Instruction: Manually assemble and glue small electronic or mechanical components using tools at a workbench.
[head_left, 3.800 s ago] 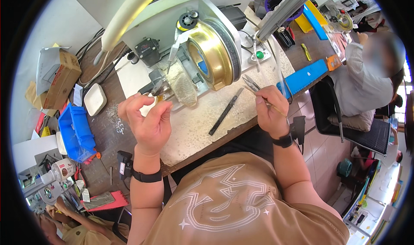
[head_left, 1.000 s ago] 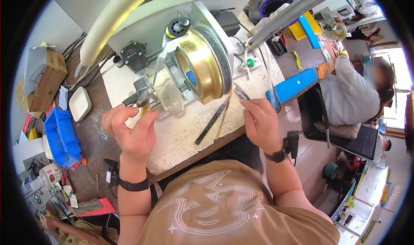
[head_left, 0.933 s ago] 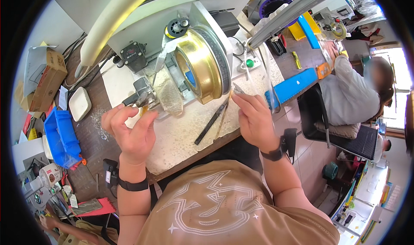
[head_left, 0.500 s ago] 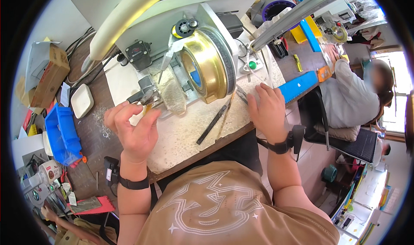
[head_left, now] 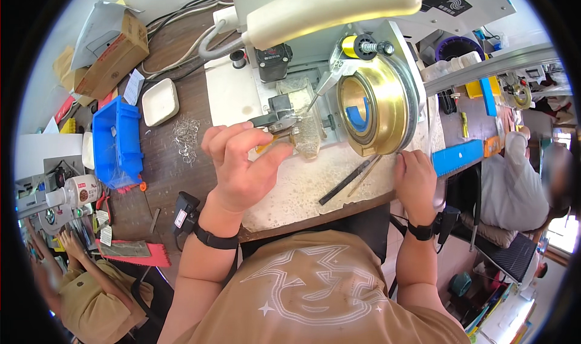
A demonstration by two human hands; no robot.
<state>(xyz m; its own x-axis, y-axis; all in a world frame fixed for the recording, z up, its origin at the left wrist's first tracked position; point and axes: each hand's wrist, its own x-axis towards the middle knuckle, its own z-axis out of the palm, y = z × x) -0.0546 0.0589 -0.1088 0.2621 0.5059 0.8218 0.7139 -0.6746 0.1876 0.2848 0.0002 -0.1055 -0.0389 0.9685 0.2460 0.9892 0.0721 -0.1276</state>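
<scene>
My left hand [head_left: 245, 165] hovers over the near side of a small metal clamp [head_left: 282, 121]. Its fingers are curled but its thumb stands apart, and an orange-yellow piece [head_left: 265, 145] shows in the gap, seemingly not gripped. Beside the clamp lies a cloudy, translucent block [head_left: 310, 132]. A brass-coloured wheel [head_left: 388, 111] with a blue piece [head_left: 358, 119] inside its ring stands to the right. My right hand [head_left: 416, 177] rests at the table's front edge beside the wheel, fingers closed; whatever they hold is hidden. A black pen-shaped tool [head_left: 345, 182] and a thin brown stick [head_left: 364, 175] lie between the hands.
A padded cream arm [head_left: 333, 14] crosses above the machine. To the left are a blue bin [head_left: 115, 144], a white dish [head_left: 160, 102], loose metal bits [head_left: 186, 139] and a cardboard box [head_left: 115, 59]. Other people sit at both sides, one in a grey top [head_left: 517, 183].
The view has shifted left, so everything sits farther right. My right hand has gone from spread fingers to curled ones, and the pliers beside it are no longer visible. My left hand stays by the clamp.
</scene>
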